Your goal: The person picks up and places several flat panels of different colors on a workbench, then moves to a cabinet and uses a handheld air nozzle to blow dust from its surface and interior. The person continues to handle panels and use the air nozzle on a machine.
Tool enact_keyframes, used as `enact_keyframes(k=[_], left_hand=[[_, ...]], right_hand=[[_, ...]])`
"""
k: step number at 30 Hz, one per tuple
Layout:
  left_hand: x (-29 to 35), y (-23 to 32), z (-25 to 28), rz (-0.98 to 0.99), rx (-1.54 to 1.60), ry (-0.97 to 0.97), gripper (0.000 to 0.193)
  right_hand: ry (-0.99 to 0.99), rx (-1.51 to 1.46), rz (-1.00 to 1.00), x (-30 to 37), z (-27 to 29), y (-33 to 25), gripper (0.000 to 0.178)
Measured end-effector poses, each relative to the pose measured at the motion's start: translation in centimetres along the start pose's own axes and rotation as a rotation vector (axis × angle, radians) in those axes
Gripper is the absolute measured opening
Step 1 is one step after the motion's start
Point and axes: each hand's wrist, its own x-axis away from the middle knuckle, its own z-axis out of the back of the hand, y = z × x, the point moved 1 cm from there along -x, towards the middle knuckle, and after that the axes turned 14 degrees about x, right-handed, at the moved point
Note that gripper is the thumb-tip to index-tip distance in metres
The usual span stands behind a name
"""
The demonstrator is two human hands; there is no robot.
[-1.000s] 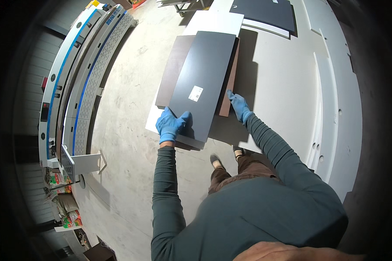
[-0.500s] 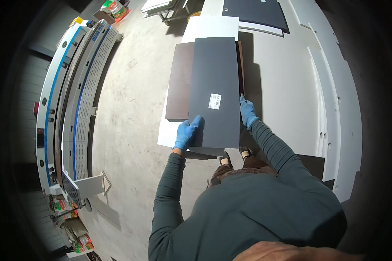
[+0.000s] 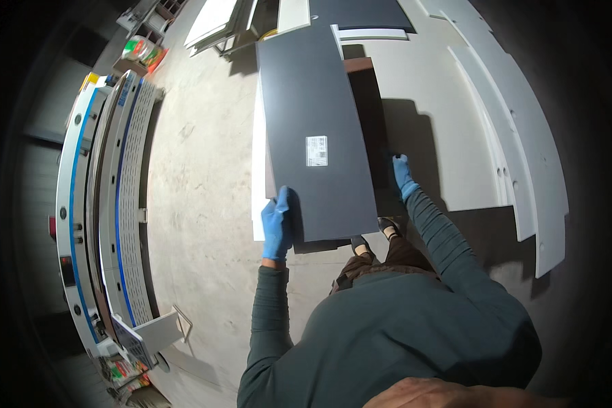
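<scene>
A dark grey rectangular board [image 3: 317, 102] with a white printed label [image 3: 317, 151] lies over a brown board [image 3: 368, 109], which shows along its right side. At the grey board's lower left edge, my left hand [image 3: 277, 224] in a blue glove is closed on it, thumb along the edge. My right hand [image 3: 404, 178], also blue-gloved, is off to the right of the grey board, beside the brown one. Its fingers are curled near a small dark spot; what they hold, if anything, is unclear. White board [image 3: 259, 170] edges show beneath on the left.
A long white and blue machine [image 3: 81, 204] runs along the left, with a screen on a stand [image 3: 132, 340] at its near end. Large white panels [image 3: 517, 136] lean or lie at the right. Another dark panel [image 3: 360, 13] and a loaded rack [image 3: 214, 24] are at the back.
The grey board has shifted left and tilted, covering the brown board's left part and exposing its right part. My right hand has come away from the grey board's edge. The view has turned slightly.
</scene>
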Motion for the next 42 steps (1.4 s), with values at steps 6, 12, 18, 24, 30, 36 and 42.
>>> enact_keyframes(k=[6,12,18,24,30,36,42], left_hand=[[0.9,4.6,-1.5,-0.227,0.04,-0.002,0.034],[2.8,3.4,-7.0,-0.28,0.17,-0.069,0.037],[5.5,-2.5,-15.5,-0.167,0.167,-0.237,0.037],[11.6,-11.7,-30.2,-0.542,-0.47,-0.456,0.038],[15.8,-23.9,-46.7,-0.276,-0.209,-0.54,0.041],[17.1,-34.5,-60.4,0.047,0.028,-0.508,0.05],[19.7,-40.1,-68.3,-0.855,-1.0,-0.648,0.012]], right_hand=[[0.132,-0.112,-0.014,9.4,10.5,-4.2,0.031],[0.307,-0.418,-0.064,17.7,23.9,-4.7,0.034],[0.515,-0.234,-0.089,28.3,41.2,-1.7,0.032],[0.713,-0.095,-0.191,44.6,61.3,3.8,0.031],[0.707,0.882,-0.101,65.4,80.2,10.6,0.035],[0.461,1.475,-0.408,81.9,92.0,9.5,0.034],[0.04,1.871,-0.522,86.8,93.1,13.0,0.033]])
